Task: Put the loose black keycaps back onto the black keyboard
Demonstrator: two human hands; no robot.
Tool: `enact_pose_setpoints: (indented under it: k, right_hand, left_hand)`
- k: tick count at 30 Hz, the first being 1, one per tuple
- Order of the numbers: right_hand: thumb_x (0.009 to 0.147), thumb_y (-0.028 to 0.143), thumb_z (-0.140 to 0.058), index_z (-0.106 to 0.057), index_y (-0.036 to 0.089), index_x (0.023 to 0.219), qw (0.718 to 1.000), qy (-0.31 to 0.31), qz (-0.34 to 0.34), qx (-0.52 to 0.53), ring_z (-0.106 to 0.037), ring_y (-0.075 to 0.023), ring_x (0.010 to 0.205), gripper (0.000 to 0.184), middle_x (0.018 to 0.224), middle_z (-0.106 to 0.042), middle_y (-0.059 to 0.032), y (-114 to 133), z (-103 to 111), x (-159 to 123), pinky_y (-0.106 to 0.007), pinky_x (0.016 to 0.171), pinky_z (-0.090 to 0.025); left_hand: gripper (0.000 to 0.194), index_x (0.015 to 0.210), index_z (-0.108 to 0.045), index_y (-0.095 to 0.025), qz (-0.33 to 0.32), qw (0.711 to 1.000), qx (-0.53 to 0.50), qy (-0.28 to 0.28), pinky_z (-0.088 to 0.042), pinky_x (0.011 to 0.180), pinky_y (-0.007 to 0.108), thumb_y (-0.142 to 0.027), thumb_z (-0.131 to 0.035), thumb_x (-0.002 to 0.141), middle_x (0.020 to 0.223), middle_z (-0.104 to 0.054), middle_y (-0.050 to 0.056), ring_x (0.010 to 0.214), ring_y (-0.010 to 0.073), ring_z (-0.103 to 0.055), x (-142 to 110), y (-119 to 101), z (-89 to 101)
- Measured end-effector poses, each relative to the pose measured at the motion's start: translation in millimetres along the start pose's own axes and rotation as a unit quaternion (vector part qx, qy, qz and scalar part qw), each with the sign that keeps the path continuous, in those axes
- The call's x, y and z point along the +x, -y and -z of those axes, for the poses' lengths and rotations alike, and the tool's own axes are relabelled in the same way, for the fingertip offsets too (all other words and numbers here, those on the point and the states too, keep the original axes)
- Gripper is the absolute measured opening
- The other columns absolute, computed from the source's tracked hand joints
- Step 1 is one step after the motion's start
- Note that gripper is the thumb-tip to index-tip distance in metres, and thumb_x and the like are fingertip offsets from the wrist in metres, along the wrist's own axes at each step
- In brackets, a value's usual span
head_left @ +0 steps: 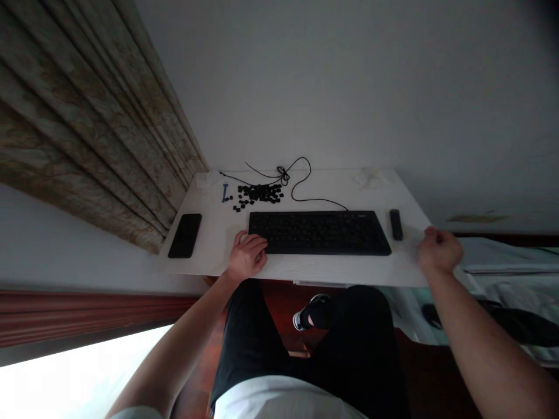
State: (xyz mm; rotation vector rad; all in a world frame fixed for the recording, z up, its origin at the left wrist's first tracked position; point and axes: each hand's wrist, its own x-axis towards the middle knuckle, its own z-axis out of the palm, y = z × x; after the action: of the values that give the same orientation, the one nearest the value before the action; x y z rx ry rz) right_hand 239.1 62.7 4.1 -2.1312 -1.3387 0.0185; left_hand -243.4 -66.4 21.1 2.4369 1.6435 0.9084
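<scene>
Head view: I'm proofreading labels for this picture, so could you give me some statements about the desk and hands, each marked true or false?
1. The left hand is at the left end of the keyboard. True.
2. The right hand is on the middle of the keyboard. False: the right hand is off the keyboard, by the desk's right edge.
3. The small black pieces lie between the keyboard and the wall. True.
4. The blue item lies right of the small black pieces. False: the blue item is to their left.
5. The black cable is laid out straight. False: the black cable curves and has a looped bundle.
</scene>
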Motion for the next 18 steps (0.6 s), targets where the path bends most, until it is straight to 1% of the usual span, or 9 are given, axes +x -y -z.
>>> enact_pose_setpoints:
  k: [3,7,11,13,15,17,18]
  right_hand:
    - [0.090,0.037,-0.041,-0.064,0.014,0.090,0.999,-0.009,-0.041,0.005,-0.060,-0.0304,0.085,0.033,0.083,-0.061,-0.0159,-3,-4,0,-0.040,0.073,-0.039]
    - [0.090,0.039,-0.042,-0.064,0.016,0.089,0.999,0.010,-0.038,0.016,-0.059,-0.0276,0.084,0.032,0.083,-0.062,-0.0139,-2,-2,-1,-0.037,0.076,-0.039]
    - [0.089,0.042,-0.042,-0.064,0.017,0.089,0.999,0.010,-0.033,0.032,-0.059,-0.0276,0.083,0.033,0.084,-0.064,-0.0141,-7,-3,1,-0.037,0.075,-0.040]
    - [0.089,0.043,-0.042,-0.064,0.018,0.089,0.999,0.006,-0.030,0.036,-0.059,-0.0283,0.083,0.033,0.085,-0.065,-0.0149,-10,-5,2,-0.037,0.075,-0.041]
    - [0.089,0.044,-0.042,-0.065,0.017,0.090,0.999,0.004,-0.031,0.037,-0.060,-0.0288,0.084,0.035,0.087,-0.066,-0.0159,-12,-7,2,-0.038,0.075,-0.042]
    - [0.089,0.043,-0.043,-0.066,0.016,0.093,0.999,0.003,-0.031,0.038,-0.061,-0.0288,0.085,0.036,0.089,-0.067,-0.0167,-12,-8,2,-0.038,0.075,-0.042]
    - [0.088,0.043,-0.043,-0.066,0.016,0.094,0.999,0.003,-0.032,0.039,-0.061,-0.0287,0.085,0.036,0.089,-0.067,-0.0169,-12,-7,2,-0.038,0.076,-0.043]
  left_hand:
    - [0.026,0.102,-0.074,-0.024,-0.005,1.000,0.000,0.006,-0.031,0.112,0.055,-0.016,-0.055,0.086,0.107,-0.076,0.006,0.106,0.0248,-0.067,2,-4,1.3]
    - [0.024,0.100,-0.074,-0.023,-0.014,1.000,0.015,-0.001,-0.031,0.112,0.054,-0.016,-0.056,0.087,0.104,-0.077,0.005,0.102,0.0238,-0.068,2,-10,1.6]
    - [0.019,0.094,-0.073,-0.024,-0.030,0.999,0.021,-0.005,-0.030,0.114,0.054,-0.018,-0.056,0.087,0.097,-0.078,0.003,0.097,0.0219,-0.069,4,-11,3.2]
    - [0.018,0.093,-0.073,-0.024,-0.032,0.999,0.023,-0.006,-0.030,0.115,0.053,-0.019,-0.056,0.088,0.095,-0.077,0.002,0.094,0.0208,-0.069,11,-3,6.4]
    - [0.020,0.097,-0.072,-0.024,-0.001,0.999,0.037,-0.026,-0.033,0.113,0.052,-0.018,-0.054,0.089,0.098,-0.076,0.004,0.094,0.0211,-0.069,22,14,10.8]
    - [0.024,0.102,-0.071,-0.023,0.075,0.993,0.065,-0.061,-0.039,0.109,0.051,-0.018,-0.052,0.089,0.105,-0.074,0.008,0.101,0.0239,-0.066,36,38,14.7]
    - [0.025,0.104,-0.070,-0.022,0.115,0.988,0.076,-0.065,-0.043,0.105,0.049,-0.017,-0.052,0.087,0.109,-0.072,0.010,0.106,0.0257,-0.064,43,50,15.9]
